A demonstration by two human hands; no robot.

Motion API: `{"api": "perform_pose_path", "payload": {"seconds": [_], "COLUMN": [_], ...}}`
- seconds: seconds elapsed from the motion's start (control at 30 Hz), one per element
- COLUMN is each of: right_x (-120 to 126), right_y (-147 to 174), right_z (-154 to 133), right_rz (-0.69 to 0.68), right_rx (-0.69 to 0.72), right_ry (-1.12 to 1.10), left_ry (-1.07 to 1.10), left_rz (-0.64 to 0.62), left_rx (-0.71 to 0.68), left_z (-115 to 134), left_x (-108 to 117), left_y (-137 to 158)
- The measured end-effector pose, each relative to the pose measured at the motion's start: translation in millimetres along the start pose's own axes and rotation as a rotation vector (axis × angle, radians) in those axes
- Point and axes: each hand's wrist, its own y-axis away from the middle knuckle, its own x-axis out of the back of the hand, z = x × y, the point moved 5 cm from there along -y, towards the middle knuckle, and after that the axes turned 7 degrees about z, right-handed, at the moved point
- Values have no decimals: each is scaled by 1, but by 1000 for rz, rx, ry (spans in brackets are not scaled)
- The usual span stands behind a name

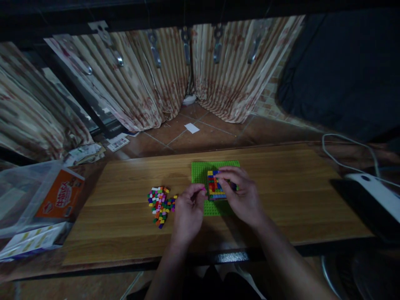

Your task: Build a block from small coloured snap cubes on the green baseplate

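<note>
A green studded baseplate (pixel 197 166) lies on the wooden bench, with a low block of multicoloured toy bricks (pixel 213 187) built on it. My left hand (pixel 189 210) is closed at the left edge of the plate, a small pink brick (pixel 203 188) pinched at its fingertips. Over the built bricks, my right hand (pixel 243 191) has thumb and index finger drawn together at the upper side. Whatever lies between those fingers is too small to make out, and this hand hides the right part of the build. Left of my left hand is a pile of loose coloured bricks (pixel 160 204).
The wooden bench top (pixel 281 187) runs left and right of the plate. On the left stand a clear plastic bin (pixel 28 183) and an orange carton (pixel 61 196). A black-and-white device (pixel 371 200) with a white cable (pixel 350 139) sits at the right end.
</note>
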Motion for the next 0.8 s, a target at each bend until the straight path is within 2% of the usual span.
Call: {"api": "perform_pose_path", "payload": {"seconds": [0.17,0.37,0.6,0.8], "right_x": [10,17,17,13], "right_y": [-3,-2,-2,1], "right_z": [18,42,47,54], "right_rz": [160,273,264,248], "right_rx": [-126,-321,-399,-447], "right_ry": [-48,-29,-36,-55], "left_ry": [-151,-201,-390,-437], "left_rz": [-9,10,1,11], "left_rx": [-68,-139,-260,-279], "left_z": [2,6,17,18], "left_x": [2,0,-5,-8], "left_y": [1,1,2,3]}}
